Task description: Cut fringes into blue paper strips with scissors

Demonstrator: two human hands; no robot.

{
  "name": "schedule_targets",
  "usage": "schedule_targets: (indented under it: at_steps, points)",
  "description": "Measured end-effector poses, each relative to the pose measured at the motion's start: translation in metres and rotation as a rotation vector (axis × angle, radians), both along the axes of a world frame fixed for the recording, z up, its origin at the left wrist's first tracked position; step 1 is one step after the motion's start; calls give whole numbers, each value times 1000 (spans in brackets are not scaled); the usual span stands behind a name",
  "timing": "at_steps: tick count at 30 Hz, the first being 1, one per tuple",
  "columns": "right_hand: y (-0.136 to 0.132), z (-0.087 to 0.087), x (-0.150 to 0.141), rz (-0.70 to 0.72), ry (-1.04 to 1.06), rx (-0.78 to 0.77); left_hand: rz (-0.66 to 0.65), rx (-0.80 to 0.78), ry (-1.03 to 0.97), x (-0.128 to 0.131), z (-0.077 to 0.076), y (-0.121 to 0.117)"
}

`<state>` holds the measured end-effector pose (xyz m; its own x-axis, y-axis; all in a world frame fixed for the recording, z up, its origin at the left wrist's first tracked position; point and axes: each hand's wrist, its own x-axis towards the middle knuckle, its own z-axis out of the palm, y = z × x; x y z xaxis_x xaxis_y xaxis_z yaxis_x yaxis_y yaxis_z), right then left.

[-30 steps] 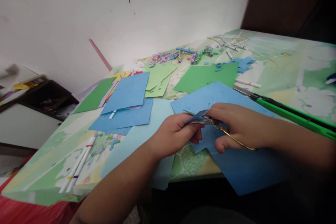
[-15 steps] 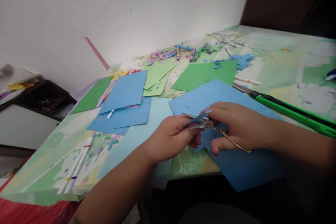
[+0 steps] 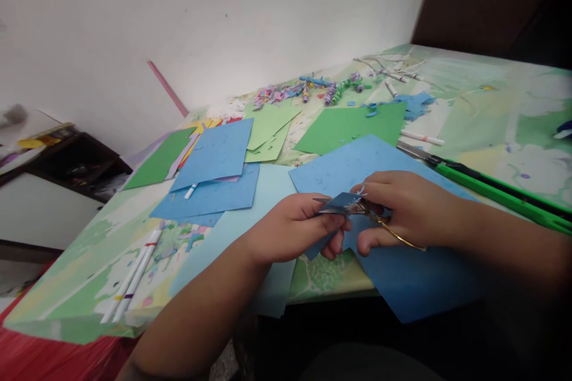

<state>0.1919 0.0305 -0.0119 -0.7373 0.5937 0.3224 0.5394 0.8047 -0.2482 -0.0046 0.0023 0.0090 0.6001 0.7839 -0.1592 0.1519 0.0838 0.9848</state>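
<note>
My left hand (image 3: pixel 290 229) pinches a small piece of blue paper (image 3: pixel 336 203) just above the table's front edge. My right hand (image 3: pixel 404 208) grips small gold-handled scissors (image 3: pixel 379 221), whose blades meet that blue piece. Both hands hover over a large blue sheet (image 3: pixel 402 274) that hangs past the table edge. A thin curl of cut paper sticks up by my right index finger.
Blue sheets (image 3: pixel 214 158), green sheets (image 3: pixel 353 125) and a pale blue sheet (image 3: pixel 250 220) cover the patterned table (image 3: pixel 491 113). A long green-handled cutter (image 3: pixel 487 190) lies at the right. White paper sticks (image 3: pixel 134 277) lie front left; rolled paper scraps (image 3: pixel 313 89) sit by the wall.
The scissors have closed further into the small blue piece, and both hands have shifted slightly. The rest of the table is as before.
</note>
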Motion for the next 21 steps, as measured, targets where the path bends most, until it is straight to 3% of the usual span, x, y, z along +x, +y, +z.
schedule_targets:
  at_steps: [10, 21]
  points:
    - [3, 6, -3, -25, 5, -223, 224, 200, 129, 4, 2, -1]
    - [1, 4, -5, 7, 33, -224, 225, 217, 190, 7, 1, -2]
